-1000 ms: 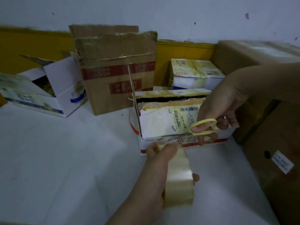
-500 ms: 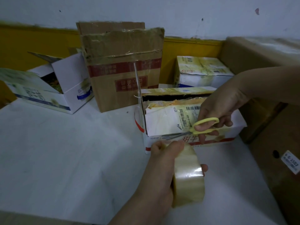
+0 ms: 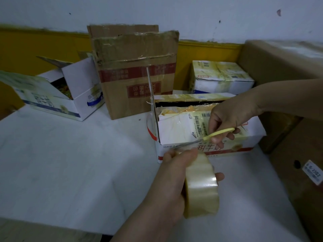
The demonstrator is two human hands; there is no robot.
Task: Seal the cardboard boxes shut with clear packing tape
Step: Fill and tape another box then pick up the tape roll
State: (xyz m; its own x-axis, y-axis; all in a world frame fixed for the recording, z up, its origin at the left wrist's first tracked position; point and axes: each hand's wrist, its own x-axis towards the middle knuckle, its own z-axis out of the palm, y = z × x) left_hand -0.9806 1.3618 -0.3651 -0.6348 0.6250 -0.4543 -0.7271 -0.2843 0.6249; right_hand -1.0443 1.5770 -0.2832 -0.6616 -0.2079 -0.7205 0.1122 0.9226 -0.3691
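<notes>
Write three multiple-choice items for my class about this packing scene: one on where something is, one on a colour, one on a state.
1. Where is the tall brown carton?
A. behind the white box being sealed
B. under the tape roll
C. in the person's lap

2. What colour are the scissor handles?
A. red
B. yellow
C. black

3. What is the left hand doing?
A. resting flat on the table
B. pointing at the wall
C. holding the tape roll

Answers:
1 A: the tall brown carton stands by the wall, past the white box.
2 B: the scissors in the right hand have pale yellow handles.
3 C: the left hand has thumb and fingers round the tape roll above the table.
</notes>
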